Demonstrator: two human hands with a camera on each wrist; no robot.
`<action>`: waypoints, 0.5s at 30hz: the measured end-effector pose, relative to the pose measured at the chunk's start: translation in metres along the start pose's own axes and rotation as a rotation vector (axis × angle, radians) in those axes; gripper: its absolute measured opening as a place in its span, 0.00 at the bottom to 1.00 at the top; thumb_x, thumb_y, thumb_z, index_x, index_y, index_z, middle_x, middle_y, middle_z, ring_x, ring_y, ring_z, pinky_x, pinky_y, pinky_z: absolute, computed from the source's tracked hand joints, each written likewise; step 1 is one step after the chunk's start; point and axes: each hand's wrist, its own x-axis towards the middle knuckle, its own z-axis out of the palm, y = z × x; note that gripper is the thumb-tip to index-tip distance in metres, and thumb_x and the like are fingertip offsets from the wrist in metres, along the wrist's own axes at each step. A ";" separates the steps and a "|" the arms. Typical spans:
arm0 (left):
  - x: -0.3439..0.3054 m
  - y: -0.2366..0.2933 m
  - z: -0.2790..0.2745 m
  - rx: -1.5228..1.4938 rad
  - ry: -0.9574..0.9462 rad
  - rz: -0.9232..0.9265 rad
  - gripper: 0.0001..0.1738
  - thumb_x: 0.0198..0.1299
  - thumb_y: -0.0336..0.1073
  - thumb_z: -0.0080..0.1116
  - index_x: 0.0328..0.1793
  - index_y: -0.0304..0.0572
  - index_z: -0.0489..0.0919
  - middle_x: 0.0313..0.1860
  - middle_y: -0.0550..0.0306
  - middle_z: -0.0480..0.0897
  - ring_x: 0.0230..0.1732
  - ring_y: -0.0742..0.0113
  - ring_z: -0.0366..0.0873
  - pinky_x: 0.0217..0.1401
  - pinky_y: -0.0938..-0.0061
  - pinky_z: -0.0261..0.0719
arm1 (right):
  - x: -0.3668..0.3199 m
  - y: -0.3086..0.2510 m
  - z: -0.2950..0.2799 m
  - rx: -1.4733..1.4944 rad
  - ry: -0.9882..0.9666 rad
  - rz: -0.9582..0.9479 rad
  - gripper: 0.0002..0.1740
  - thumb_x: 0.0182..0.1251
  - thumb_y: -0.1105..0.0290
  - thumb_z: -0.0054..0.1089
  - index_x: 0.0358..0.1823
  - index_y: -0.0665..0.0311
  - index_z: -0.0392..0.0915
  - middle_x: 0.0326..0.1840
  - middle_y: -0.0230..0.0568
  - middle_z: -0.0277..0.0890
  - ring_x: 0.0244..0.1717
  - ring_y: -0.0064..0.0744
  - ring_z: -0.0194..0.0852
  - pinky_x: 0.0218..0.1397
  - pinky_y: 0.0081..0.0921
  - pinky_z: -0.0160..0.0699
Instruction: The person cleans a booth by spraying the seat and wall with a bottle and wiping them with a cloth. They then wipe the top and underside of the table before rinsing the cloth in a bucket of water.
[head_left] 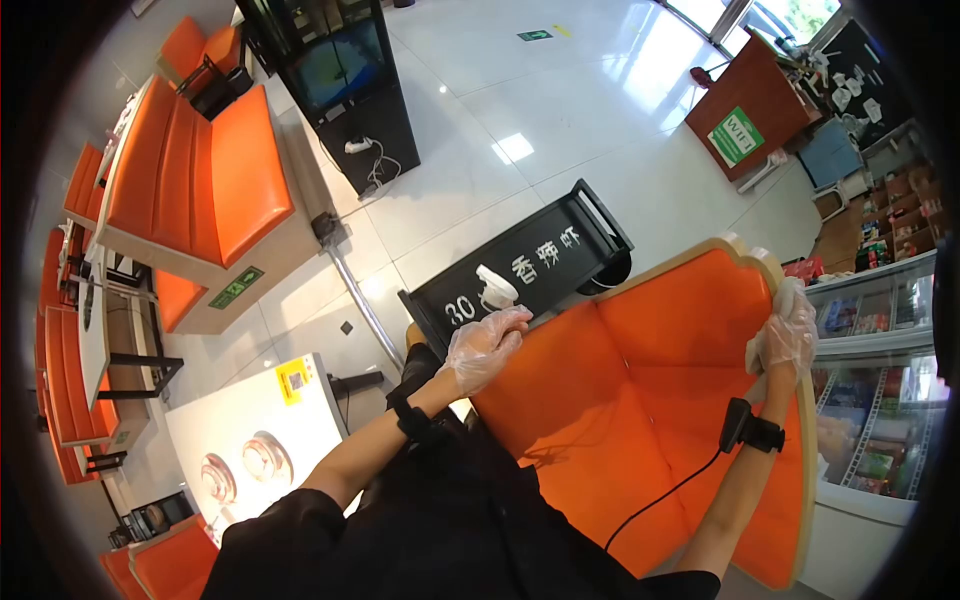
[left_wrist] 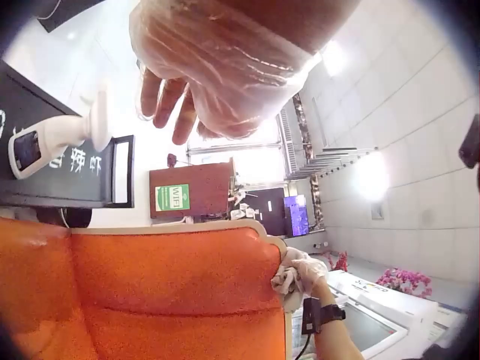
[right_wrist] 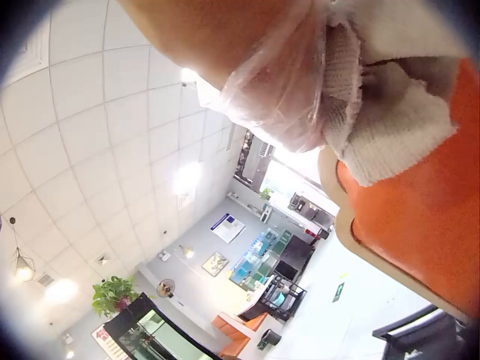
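1. Left hand [head_left: 487, 345]: gloved in clear plastic, it lies at the top of the orange seat back [head_left: 640, 390]. The fingers are loosely spread and hold nothing; the grip is released.
2. Spray bottle [head_left: 497, 288]: white, with its trigger head up, it stands against the black signboard [head_left: 565, 255] just behind the seat back. In the left wrist view the bottle [left_wrist: 52, 139] is just beside the left hand [left_wrist: 217, 67]'s fingertips [left_wrist: 184, 124]. Whether they touch it cannot be told.
3. Right hand [head_left: 790, 335]: also gloved, it is at the far upper corner of the seat back. Its fingers are curled round a pale cloth [head_left: 757, 355] and grasp it firmly.
4. Cloth: in the right wrist view the cloth [right_wrist: 390, 127] is bunched under the right hand [right_wrist: 285, 90] and pressed onto the pale wood edging [right_wrist: 360, 240] of the seat back [right_wrist: 427, 217]. The left wrist view shows the same contact at the corner, with the cloth [left_wrist: 283, 281] under the hand [left_wrist: 309, 270].
5. Equipment: a wrist camera [head_left: 752, 428] with a black cable is strapped to the right forearm.
6. Surroundings: a green WIFI sign [head_left: 737, 135] hangs on a brown counter [head_left: 760, 85]. Orange booths [head_left: 210, 170] stand at the left, with a white table [head_left: 250, 420] near them. A display case [head_left: 880, 330] stands at the right.
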 end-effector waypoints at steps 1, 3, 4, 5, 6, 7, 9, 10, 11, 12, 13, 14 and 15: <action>0.010 -0.004 -0.010 -0.019 0.005 0.018 0.20 0.72 0.28 0.53 0.69 0.44 0.76 0.55 0.59 0.84 0.50 0.73 0.81 0.57 0.78 0.78 | 0.005 -0.003 0.009 0.002 0.044 -0.030 0.30 0.65 0.69 0.57 0.71 0.57 0.72 0.66 0.51 0.75 0.64 0.53 0.77 0.66 0.40 0.77; 0.033 -0.015 -0.030 -0.112 0.016 0.070 0.20 0.73 0.26 0.51 0.69 0.44 0.76 0.54 0.61 0.85 0.52 0.74 0.80 0.60 0.78 0.77 | 0.012 -0.016 0.013 -0.001 0.093 -0.051 0.31 0.62 0.69 0.57 0.71 0.55 0.73 0.64 0.50 0.76 0.61 0.55 0.79 0.63 0.43 0.79; 0.041 0.000 -0.046 -0.089 0.002 0.045 0.20 0.73 0.27 0.51 0.70 0.45 0.76 0.54 0.60 0.85 0.53 0.74 0.80 0.60 0.78 0.77 | 0.013 -0.028 0.009 0.002 0.093 -0.025 0.32 0.62 0.69 0.57 0.71 0.55 0.73 0.64 0.50 0.77 0.61 0.55 0.79 0.64 0.44 0.78; 0.050 0.017 -0.063 -0.065 -0.012 0.022 0.20 0.74 0.27 0.51 0.70 0.45 0.76 0.54 0.60 0.85 0.55 0.73 0.81 0.60 0.77 0.77 | 0.015 -0.040 0.006 0.006 0.095 0.003 0.33 0.62 0.69 0.57 0.72 0.55 0.72 0.64 0.50 0.77 0.61 0.55 0.79 0.64 0.44 0.78; 0.064 0.000 -0.071 -0.126 0.008 0.114 0.18 0.74 0.31 0.51 0.67 0.44 0.77 0.50 0.58 0.84 0.51 0.68 0.84 0.58 0.77 0.80 | 0.015 -0.048 0.005 0.002 0.102 0.016 0.33 0.62 0.69 0.57 0.72 0.55 0.72 0.64 0.50 0.77 0.61 0.55 0.79 0.64 0.44 0.78; 0.075 0.002 -0.086 -0.087 -0.006 0.100 0.19 0.74 0.31 0.52 0.69 0.45 0.77 0.51 0.57 0.86 0.52 0.69 0.84 0.59 0.76 0.80 | 0.013 -0.052 0.003 0.042 0.086 0.060 0.33 0.62 0.69 0.57 0.72 0.54 0.72 0.63 0.50 0.77 0.62 0.55 0.78 0.64 0.44 0.78; 0.098 0.002 -0.115 -0.031 -0.042 0.097 0.20 0.73 0.30 0.53 0.70 0.46 0.77 0.52 0.57 0.87 0.51 0.69 0.85 0.57 0.74 0.81 | 0.008 -0.032 0.015 0.141 0.150 0.070 0.31 0.63 0.71 0.55 0.71 0.55 0.74 0.63 0.49 0.78 0.64 0.54 0.78 0.65 0.42 0.78; 0.110 -0.001 -0.129 -0.013 -0.048 0.114 0.20 0.73 0.30 0.53 0.69 0.46 0.78 0.52 0.57 0.88 0.51 0.69 0.85 0.56 0.74 0.81 | 0.011 -0.027 0.019 0.120 0.151 0.089 0.31 0.63 0.71 0.55 0.71 0.55 0.74 0.63 0.49 0.78 0.64 0.54 0.78 0.65 0.42 0.78; 0.121 -0.005 -0.144 0.007 -0.056 0.130 0.19 0.73 0.31 0.53 0.69 0.46 0.79 0.52 0.57 0.88 0.50 0.69 0.85 0.55 0.74 0.81 | 0.011 -0.027 0.020 0.128 0.134 0.202 0.27 0.64 0.70 0.54 0.67 0.56 0.76 0.59 0.47 0.80 0.61 0.51 0.79 0.62 0.41 0.79; 0.129 -0.003 -0.161 0.044 -0.069 0.113 0.19 0.73 0.31 0.53 0.68 0.45 0.79 0.52 0.56 0.88 0.48 0.68 0.86 0.52 0.74 0.82 | 0.005 -0.029 0.016 0.138 0.117 0.323 0.24 0.65 0.69 0.53 0.63 0.57 0.78 0.55 0.46 0.81 0.58 0.49 0.81 0.60 0.40 0.79; 0.138 -0.005 -0.178 0.057 -0.076 0.090 0.19 0.73 0.31 0.53 0.68 0.44 0.79 0.52 0.56 0.88 0.47 0.68 0.86 0.51 0.73 0.83 | -0.002 -0.046 -0.005 0.116 0.118 0.360 0.24 0.65 0.69 0.53 0.63 0.57 0.78 0.55 0.46 0.81 0.58 0.49 0.81 0.60 0.40 0.79; 0.146 -0.007 -0.192 0.068 -0.092 0.068 0.19 0.73 0.31 0.53 0.68 0.44 0.79 0.51 0.55 0.89 0.46 0.68 0.87 0.49 0.73 0.83 | -0.013 -0.079 -0.031 0.241 0.072 0.512 0.22 0.66 0.69 0.53 0.62 0.56 0.78 0.53 0.45 0.81 0.57 0.47 0.81 0.59 0.39 0.80; 0.156 -0.005 -0.203 0.095 -0.089 0.045 0.18 0.74 0.31 0.53 0.68 0.43 0.79 0.51 0.54 0.89 0.44 0.67 0.87 0.47 0.73 0.84 | -0.024 -0.134 -0.057 0.366 0.038 0.668 0.21 0.66 0.69 0.53 0.61 0.55 0.78 0.51 0.44 0.81 0.55 0.45 0.81 0.58 0.39 0.80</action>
